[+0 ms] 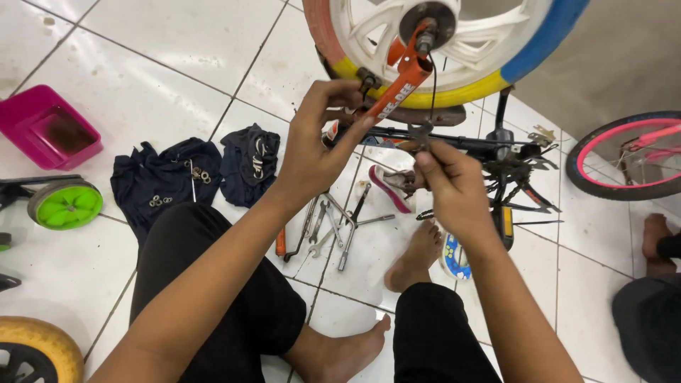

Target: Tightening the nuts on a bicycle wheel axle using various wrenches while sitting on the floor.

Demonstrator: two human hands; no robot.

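Observation:
An upturned child's bicycle lies ahead, its white wheel with a red, yellow and blue tyre at the top. An orange frame stay runs down from the hub. My left hand grips the lower end of that orange stay, fingers curled round it. My right hand pinches a small dark metal part at the thin cable beside the black frame tube. Both forearms reach out over my knees.
Several wrenches and pliers lie on the white tiles. Dark cloths hold nuts and washers. A pink tub, a green training wheel, a yellow tyre, a pink-rimmed wheel and another person's foot surround me.

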